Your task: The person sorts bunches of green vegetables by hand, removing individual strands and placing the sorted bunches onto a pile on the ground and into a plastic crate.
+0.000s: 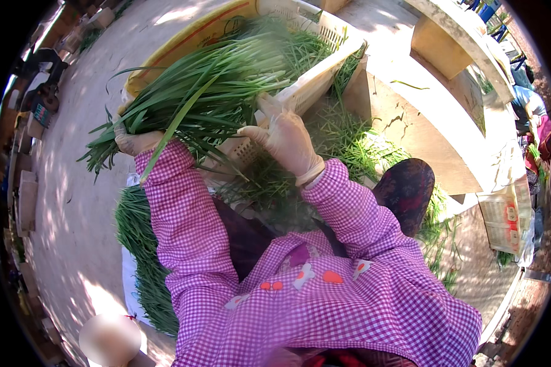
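Note:
A large bunch of long green garlic chives (197, 91) lies across a pale plastic crate (312, 82), its leafy tips hanging over the left side. My left hand (135, 137), in a thin whitish glove, holds the bunch from below near those tips; its fingers are partly hidden by leaves. Gloved alike, my right hand (287, 137) is beside the crate's near wall, by the lower edge of the bunch, with thumb and fingers apart and nothing between them. A yellow woven sack (188, 34) lines the crate's far left side. More greens fill the crate.
Loose green leaves (372, 153) are heaped below the crate, beside a wooden board (418, 128). A long pile of chives (149, 257) lies on a white sheet at my left. Another crate (500, 220) stands far right, near a person in blue (530, 103). A blurred round shape is lower left.

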Tool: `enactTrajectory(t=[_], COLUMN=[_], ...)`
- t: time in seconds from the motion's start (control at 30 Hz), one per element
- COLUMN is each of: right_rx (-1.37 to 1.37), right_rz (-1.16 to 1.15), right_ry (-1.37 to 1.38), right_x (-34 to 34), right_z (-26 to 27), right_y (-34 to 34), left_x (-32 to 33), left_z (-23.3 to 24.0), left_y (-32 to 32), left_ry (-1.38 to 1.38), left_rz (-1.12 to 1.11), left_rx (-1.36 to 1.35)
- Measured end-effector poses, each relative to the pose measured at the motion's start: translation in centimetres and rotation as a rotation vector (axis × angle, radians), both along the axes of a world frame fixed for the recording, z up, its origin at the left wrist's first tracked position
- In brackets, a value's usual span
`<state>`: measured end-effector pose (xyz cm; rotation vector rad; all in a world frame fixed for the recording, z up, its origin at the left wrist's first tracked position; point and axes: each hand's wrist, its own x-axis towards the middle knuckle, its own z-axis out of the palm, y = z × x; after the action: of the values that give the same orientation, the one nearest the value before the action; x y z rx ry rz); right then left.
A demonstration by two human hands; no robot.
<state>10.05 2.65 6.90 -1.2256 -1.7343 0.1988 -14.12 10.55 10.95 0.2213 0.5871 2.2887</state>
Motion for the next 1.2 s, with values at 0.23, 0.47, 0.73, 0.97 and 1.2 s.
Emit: enactTrajectory(t=[0.23, 0.47, 0.73, 0.97, 1.2], right_rx=[-0.141, -0.692, -0.500, -0.083, -0.586], right_rz=[-0.175, -0.331, 0.259, -0.018, -0.318], right_ry=[-0.081, -0.593, 0.126, -0.241, -0.636], right_x=[2.7, 12.7, 6.5, 3.5, 14.1], right_z=[-3.0, -6.4, -1.5, -2.9, -6.9], right_y=[0.1, -2.8, -1.0, -0.5, -2.3], left_x=[-3.0, -4.4, -4.6, -3.6, -7.6], left_z=[-1.4, -1.3, -2.8, -1.6, -5.2], left_y=[0.5, 0.1, 1.2, 0.6, 1.9], left_ry=[0.018, -0.047, -0.063, -0.067, -0.028], left_rz=[-0.052, -0.043, -0.060, -0.138, -0.109], left_rx=[0.093, -0.043, -0.063, -0.147, -0.126])
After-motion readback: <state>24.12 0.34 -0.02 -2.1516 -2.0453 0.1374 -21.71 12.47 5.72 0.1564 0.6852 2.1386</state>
